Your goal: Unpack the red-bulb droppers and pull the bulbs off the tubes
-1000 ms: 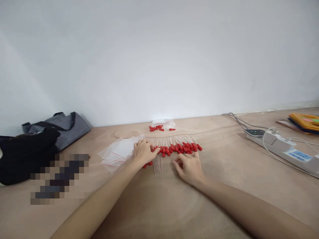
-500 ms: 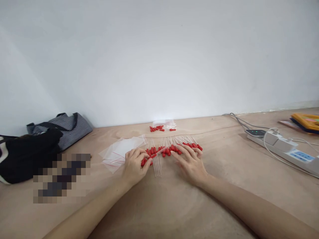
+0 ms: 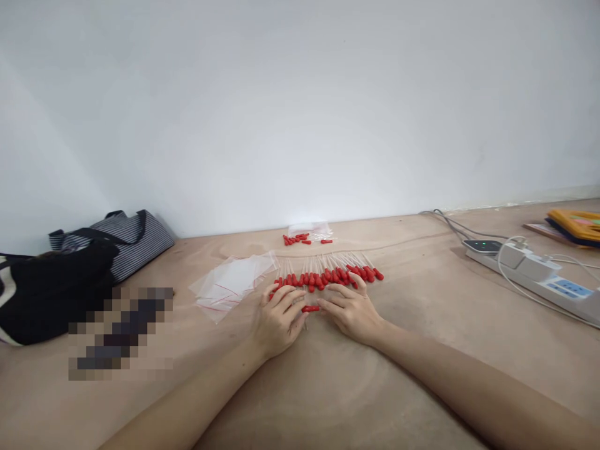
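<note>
Where the fingertips of both hands meet, a single red-capped dropper (image 3: 310, 308) is pinched between the left hand (image 3: 280, 317) and the right hand (image 3: 352, 310), its long axis running nine to three o'clock. Both hands lie palm down on the wooden table (image 3: 328, 387). The row of droppers (image 3: 328, 275) lies at twelve o'clock, the plastic bags (image 3: 232, 282) at ten.

Droppers in a row across the desk (image 3: 422, 375)

Droppers (image 3: 328, 275) lie just beyond both hands; bags (image 3: 232, 281) left of them, a smaller pile (image 3: 307, 236), perhaps caps, farther back, power strip (image 3: 539, 275) far right.
</note>
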Tool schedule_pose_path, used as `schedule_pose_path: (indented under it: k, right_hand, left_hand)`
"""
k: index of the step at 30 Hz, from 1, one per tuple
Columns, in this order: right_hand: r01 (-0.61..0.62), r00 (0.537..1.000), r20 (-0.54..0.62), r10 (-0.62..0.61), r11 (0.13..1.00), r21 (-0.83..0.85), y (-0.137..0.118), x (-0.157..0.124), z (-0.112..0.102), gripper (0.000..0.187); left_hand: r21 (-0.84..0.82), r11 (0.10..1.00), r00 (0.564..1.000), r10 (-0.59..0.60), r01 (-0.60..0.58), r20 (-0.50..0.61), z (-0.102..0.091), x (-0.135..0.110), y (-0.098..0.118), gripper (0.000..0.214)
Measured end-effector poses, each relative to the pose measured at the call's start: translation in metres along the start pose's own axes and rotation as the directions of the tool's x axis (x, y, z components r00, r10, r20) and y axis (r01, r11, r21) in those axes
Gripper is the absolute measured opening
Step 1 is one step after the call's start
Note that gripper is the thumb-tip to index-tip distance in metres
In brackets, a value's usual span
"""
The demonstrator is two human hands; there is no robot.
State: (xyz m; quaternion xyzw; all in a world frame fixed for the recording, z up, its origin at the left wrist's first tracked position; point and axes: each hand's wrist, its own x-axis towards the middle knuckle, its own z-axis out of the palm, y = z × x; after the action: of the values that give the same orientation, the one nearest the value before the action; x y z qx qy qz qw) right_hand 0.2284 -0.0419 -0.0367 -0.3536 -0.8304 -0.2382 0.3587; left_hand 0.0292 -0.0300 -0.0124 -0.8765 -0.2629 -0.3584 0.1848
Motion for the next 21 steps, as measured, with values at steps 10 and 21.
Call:
schedule_pose_path:
  k: [10,21]
  right_hand:
    - [0.056,0.998,-0.036,-0.056,0.998,0.003,-0.004,-0.001,0.002,0.016]
    - [0.080,0.997,-0.007,-0.080,0.996,0.038,-0.002,0.003,-0.006,0.019]
  left_hand:
    - [0.043,0.998,0.998,0.044,-0.042,-0.035,0.003,-0.001,0.003,0.012]
    - [0.166,0.975,0.975,0.172,-0.148,-0.139,-0.009,0.002,0.003,0.023]
